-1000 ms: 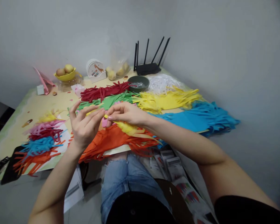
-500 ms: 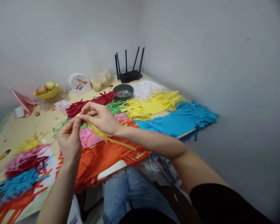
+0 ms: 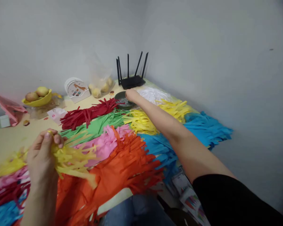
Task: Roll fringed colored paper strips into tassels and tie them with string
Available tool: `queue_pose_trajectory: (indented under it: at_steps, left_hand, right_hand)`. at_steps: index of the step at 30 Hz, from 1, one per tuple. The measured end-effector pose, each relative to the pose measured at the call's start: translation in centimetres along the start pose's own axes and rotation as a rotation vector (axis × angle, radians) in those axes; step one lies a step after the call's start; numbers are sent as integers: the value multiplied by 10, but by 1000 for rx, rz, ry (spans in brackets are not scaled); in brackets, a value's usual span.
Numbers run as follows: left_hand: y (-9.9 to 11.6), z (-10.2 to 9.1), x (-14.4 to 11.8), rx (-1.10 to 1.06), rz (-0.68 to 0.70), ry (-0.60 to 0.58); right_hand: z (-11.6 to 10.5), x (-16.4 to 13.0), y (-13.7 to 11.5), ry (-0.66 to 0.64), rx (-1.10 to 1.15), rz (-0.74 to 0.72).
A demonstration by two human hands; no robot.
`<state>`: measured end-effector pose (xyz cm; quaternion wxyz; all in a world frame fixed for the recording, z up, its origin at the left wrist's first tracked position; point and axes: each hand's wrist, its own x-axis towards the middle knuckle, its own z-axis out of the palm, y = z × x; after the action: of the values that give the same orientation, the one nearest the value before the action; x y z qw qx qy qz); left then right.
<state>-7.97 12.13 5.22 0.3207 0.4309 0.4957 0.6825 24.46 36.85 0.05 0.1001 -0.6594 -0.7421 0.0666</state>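
Note:
My left hand (image 3: 43,149) is closed, pinching the gathered top of a yellow paper tassel (image 3: 72,161). The tassel's cut strips fan out to the right, over pink and orange fringed paper. At the far side of the table, my right hand (image 3: 132,95) dips over the rim of a dark green bowl (image 3: 125,108). Something clear and shiny lies in that bowl, too small to name. The fingers of this hand are hidden behind its back and the wrist.
Fringed sheets spread across the table: red (image 3: 89,113), green (image 3: 96,124), pink (image 3: 106,144), orange (image 3: 115,166), yellow (image 3: 143,122) and blue (image 3: 202,128). White shreds (image 3: 153,94) lie by the bowl. A black router (image 3: 132,82) and a yellow fruit bowl (image 3: 39,102) stand behind.
My hands were together, pinching the yellow tassel's top. Now my right hand has left it and reached forward to the green bowl, while my left hand has moved down and left with the tassel.

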Motion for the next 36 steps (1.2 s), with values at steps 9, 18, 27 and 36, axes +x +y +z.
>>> queue_pose_trajectory:
  at_steps: [9,18,27,36]
  left_hand:
    - [-37,12,14,124,-67,-129]
    - [-40,13,9,100,-113,-167]
    - [-36,14,-4,239,110,-237]
    - [-21,2,-17,364,337,-277]
  right_hand:
    - [58,38,13,-161,-120,114]
    - [23,12,-4,13,-37,69]
    - [-17,-152,-138,5,600,-784]
    - [-27,-180,-160,-281,1157,-551]
